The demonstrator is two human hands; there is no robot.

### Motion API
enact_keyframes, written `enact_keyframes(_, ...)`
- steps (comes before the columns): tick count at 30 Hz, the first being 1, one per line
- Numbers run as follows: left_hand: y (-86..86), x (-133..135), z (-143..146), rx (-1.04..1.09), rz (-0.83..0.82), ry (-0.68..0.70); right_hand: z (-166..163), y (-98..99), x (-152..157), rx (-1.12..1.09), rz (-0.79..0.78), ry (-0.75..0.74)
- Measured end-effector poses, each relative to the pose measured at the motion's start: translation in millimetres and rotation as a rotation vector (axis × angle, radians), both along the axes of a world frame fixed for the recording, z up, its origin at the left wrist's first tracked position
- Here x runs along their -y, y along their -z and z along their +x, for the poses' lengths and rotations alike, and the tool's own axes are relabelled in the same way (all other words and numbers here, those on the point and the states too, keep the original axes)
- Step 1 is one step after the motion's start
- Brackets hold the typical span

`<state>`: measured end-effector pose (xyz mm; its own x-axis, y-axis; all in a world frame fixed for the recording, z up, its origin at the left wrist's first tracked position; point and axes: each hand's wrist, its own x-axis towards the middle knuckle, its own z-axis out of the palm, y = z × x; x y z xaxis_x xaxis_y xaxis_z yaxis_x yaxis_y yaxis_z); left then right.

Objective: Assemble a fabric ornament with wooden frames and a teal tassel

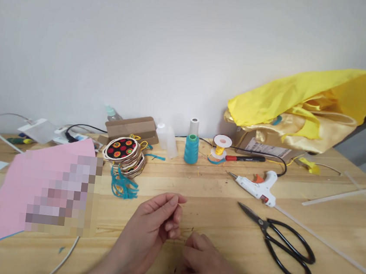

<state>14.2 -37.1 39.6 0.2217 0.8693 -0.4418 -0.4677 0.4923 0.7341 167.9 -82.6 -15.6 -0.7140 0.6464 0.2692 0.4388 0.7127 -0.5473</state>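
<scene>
Low in the middle of the head view, my left hand [156, 221] is closed, its thumb pressed onto the index finger. Whatever it may pinch is too small to make out. Just right of it and nearer to me is my right hand [202, 261], fingers curled in and slightly blurred; its grip is hidden. The hands are close together but apart. Beyond them stands a teal thread cone [191, 149]. A stack of round embroidered patches [122, 150] with a teal tassel [124, 185] lies to the left. Black-handled scissors [262, 224] lie to the right.
A white hot glue gun [256, 186] with a long glue stick [322, 239] lies right. Behind are a yellow thread spool [221, 147], a red and black marker [244, 158], and yellow cloth [305, 97] over a cardboard box [263, 147]. A pink sheet [17, 185] covers the left side.
</scene>
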Motion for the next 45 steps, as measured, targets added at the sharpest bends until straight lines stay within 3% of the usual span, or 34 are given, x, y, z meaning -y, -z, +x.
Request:
enact_keyframes(22, -0.6, -2.7, -0.6, -0.019, 0.001, -0.014, -1.3, 7.1, -2.4, 0.131, -0.010, -0.211)
enact_keyframes(30, 1.4, -2.1, -1.7, -0.056, 0.009, -0.019, 2.5, -1.9, -3.9, 0.127, -0.030, -0.174)
enact_keyframes(33, 0.7, -2.6, -4.0, -0.090, 0.034, -0.029, 29.2, -15.0, -4.7, 0.100, -0.065, 0.025)
enact_keyframes(36, 0.2, -3.0, -6.9, -0.138, 0.061, -0.050, 78.8, -20.9, -0.9, 0.177, 0.092, 0.487)
enact_keyframes(38, 0.2, -3.5, -7.7, -0.169, 0.068, -0.067, 114.1, -16.0, 3.9, 0.393, 0.166, 0.726)
enact_keyframes(41, 0.2, -5.0, -6.4, -0.200, 0.074, -0.074, 149.1, -0.9, 11.3, 0.562, 0.133, 0.835)
enact_keyframes(45, -1.4, -6.9, -3.6, -0.232, 0.085, -0.071, 152.8, 8.2, 13.5, 0.597, 0.050, 0.865)
